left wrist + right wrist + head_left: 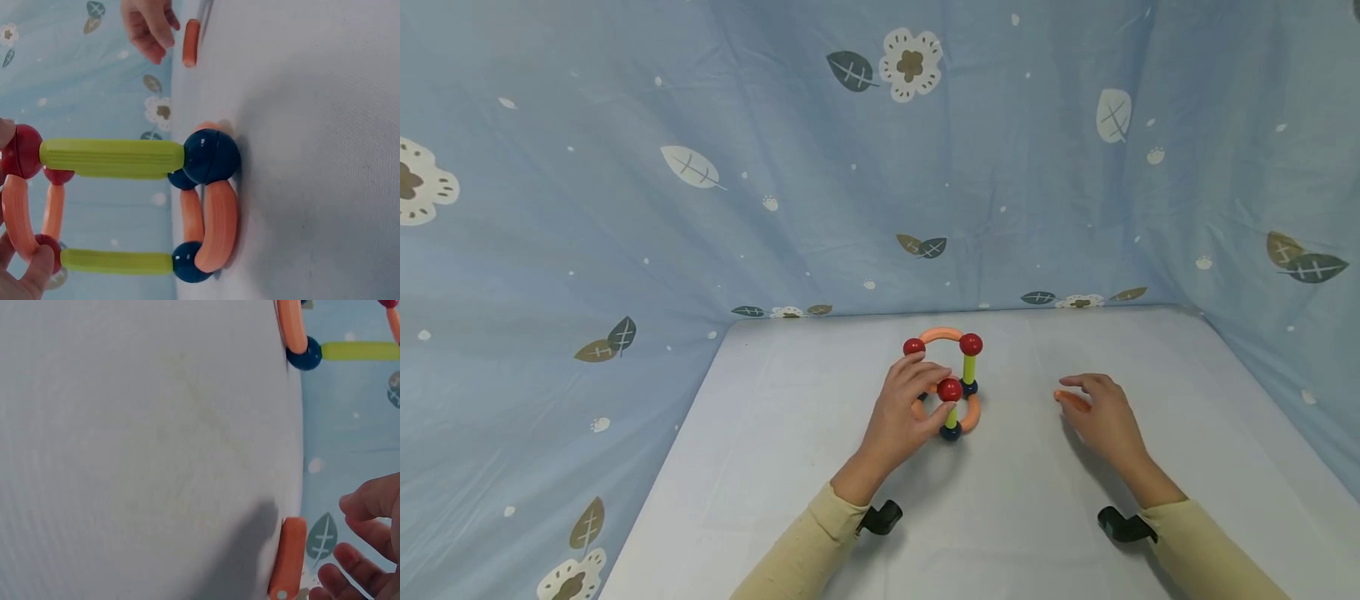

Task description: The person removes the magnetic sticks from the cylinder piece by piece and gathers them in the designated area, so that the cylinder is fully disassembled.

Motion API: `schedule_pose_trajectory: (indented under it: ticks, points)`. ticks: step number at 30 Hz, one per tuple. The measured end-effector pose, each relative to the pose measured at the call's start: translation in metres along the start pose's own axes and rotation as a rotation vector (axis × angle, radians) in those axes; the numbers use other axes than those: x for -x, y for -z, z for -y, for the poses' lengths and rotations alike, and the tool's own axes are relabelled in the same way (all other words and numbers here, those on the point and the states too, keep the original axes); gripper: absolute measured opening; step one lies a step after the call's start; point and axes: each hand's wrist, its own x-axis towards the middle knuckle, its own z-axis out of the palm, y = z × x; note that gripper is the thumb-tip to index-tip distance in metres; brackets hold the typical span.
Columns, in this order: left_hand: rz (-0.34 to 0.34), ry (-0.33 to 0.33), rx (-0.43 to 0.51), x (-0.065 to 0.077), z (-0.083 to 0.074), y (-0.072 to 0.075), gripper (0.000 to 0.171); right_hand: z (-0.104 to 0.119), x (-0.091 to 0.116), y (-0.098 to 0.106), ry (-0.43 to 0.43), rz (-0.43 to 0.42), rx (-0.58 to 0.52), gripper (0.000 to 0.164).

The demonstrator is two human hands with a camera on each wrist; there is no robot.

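Note:
A toy frame of magnetic balls and sticks stands on the table, its red balls (971,344) above and dark blue balls (212,156) below. Lime-green sticks (112,155) run upright between them, and curved orange sticks (220,225) join neighbouring balls. My left hand (895,412) holds the frame by its top, thumb and fingers against the red balls. Off to the right, my right hand (1101,412) hovers beside a loose orange stick (290,556) on the table. Its fingers (369,500) are loosely bent and apart from that stick.
The table (760,467) is covered in a white cloth. Blue patterned fabric (805,167) hangs behind it and along both sides. A black wrist device (882,518) is at the left sleeve and another (1123,527) at the right.

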Motion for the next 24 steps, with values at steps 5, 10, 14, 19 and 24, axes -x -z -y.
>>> schedule_pose_trajectory:
  ticks: [5,10,14,19,24]
  points:
    - [-0.02,0.02,0.005,0.002,0.002,0.001,0.039,0.009,0.002,-0.001,0.02,-0.008,-0.026,0.025]
    - [-0.017,0.065,0.033,0.003,0.005,0.006,0.037,0.015,0.005,-0.004,0.011,0.034,-0.035,0.026]
    - [-0.04,0.062,0.035,0.004,0.01,0.012,0.037,0.021,0.008,-0.006,0.034,0.053,-0.044,0.028]
    - [-0.048,0.062,0.022,0.004,0.015,0.019,0.039,0.035,0.01,-0.007,0.074,0.064,-0.051,0.029]
    - [-0.037,0.086,0.014,0.005,0.02,0.02,0.04,0.054,0.012,-0.009,0.083,0.102,-0.051,0.031]
